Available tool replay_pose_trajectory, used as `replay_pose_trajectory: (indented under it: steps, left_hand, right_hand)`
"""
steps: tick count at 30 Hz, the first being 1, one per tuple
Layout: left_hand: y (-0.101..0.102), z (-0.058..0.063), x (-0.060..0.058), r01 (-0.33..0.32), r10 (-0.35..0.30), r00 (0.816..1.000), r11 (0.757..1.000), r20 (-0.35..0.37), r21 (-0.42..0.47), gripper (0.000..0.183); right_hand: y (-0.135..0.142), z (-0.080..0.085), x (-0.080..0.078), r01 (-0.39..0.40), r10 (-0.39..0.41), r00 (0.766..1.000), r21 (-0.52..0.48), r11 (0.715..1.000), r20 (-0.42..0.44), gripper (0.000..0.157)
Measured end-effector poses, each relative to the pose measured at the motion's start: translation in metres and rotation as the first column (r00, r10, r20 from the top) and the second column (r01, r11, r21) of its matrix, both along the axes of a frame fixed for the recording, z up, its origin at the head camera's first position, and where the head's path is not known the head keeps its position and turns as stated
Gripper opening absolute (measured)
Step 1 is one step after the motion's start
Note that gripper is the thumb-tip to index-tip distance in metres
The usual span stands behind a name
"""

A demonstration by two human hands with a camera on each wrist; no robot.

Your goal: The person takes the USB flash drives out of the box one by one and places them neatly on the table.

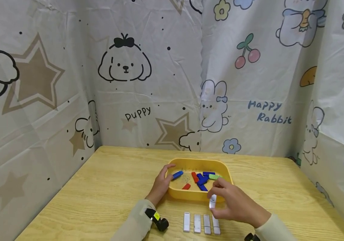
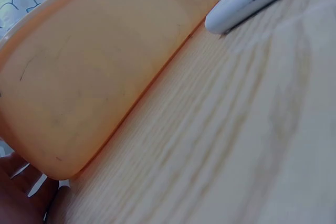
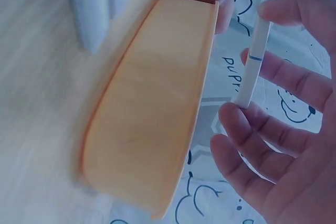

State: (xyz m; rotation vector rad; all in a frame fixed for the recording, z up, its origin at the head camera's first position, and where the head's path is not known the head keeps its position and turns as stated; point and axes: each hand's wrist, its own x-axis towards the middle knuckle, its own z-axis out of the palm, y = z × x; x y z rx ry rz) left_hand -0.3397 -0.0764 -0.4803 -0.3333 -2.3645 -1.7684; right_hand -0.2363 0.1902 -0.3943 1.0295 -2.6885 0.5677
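A yellow tray [image 1: 200, 195] with raised walls holds several small blocks: blue [image 1: 203, 180], red [image 1: 194, 177] and light green [image 1: 214, 176]. My left hand [image 1: 161, 182] grips the tray's left end, with fingers along its rim and outer wall. A separate blue block [image 1: 177, 175] lies inside, close to that thumb. In front of the tray's right part, my right hand [image 1: 235, 202] pinches a slim white block [image 1: 212, 201] by its ends between thumb and fingers. The right wrist view shows a thin blue line across this white block [image 3: 255, 59], and the other fingers curve loosely.
A row of several white blocks [image 1: 197, 223] lies on the wooden table [image 1: 123, 180] in front of the tray; the right hand overlaps the rightmost. Printed cloth [image 1: 159, 83] hangs behind and beside the table. Each wrist carries a small black camera [image 1: 159, 221].
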Motion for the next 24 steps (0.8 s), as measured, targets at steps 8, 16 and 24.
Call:
replay_pose_trajectory:
  steps: [8,16,24]
  left_hand:
    - [0.003,-0.001,-0.001,0.003,-0.003,1.000,1.000,-0.007,-0.004,0.043]
    - [0.002,-0.002,-0.002,0.000,0.000,1.000,1.000,-0.021,0.005,0.042]
    - [0.002,-0.001,-0.002,0.003,-0.003,1.000,1.000,-0.006,0.004,0.043]
  right_hand:
    - [0.018,-0.009,0.015,-0.056,0.051,0.988,0.031,0.998,0.145,0.020]
    - [0.029,-0.014,0.011,-0.076,0.042,0.966,0.128,0.989,0.255,0.020]
    - [0.034,-0.012,0.008,-0.031,-0.042,0.937,0.202,0.979,0.348,0.021]
